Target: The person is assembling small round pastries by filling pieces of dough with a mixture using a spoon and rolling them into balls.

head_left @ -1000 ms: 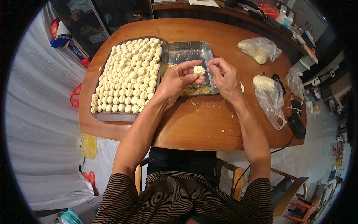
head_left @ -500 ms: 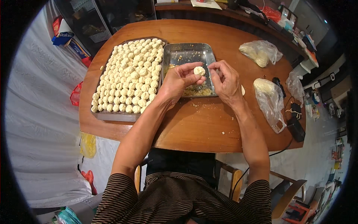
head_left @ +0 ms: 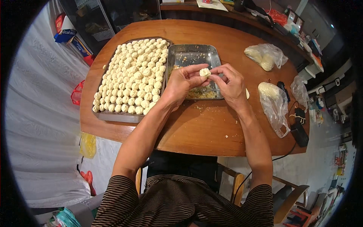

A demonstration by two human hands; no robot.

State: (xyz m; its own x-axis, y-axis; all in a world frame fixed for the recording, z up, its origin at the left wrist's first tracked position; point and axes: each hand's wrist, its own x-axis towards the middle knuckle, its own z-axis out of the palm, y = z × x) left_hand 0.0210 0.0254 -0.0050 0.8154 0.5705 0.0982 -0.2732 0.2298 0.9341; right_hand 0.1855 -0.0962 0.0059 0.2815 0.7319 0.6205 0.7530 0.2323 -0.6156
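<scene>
A small pale dough ball (head_left: 204,72) with a pleated, twisted top is pinched between the fingertips of both hands. My left hand (head_left: 182,82) grips it from the left side, thumb below and fingers behind. From the right, the thumb and fingers of my right hand (head_left: 229,82) close on its edge. Both hands are held over the front part of a metal pan (head_left: 220,60) with yellowish crumbly filling (head_left: 200,93) in it. Left of that pan lies a large tray (head_left: 124,118) covered with rows of similar pleated dough balls (head_left: 132,75), some piled in the middle.
Two clear plastic bags with pale dough, a far one (head_left: 264,56) and a nearer one (head_left: 273,100), lie on the right of the wooden table (head_left: 196,132). A black power adapter (head_left: 300,135) with a cable sits at the right edge. Crumbs dot the tabletop before the pan.
My right hand has moved left and now touches the dough ball, which was in my left fingers alone. The view has shifted slightly.
</scene>
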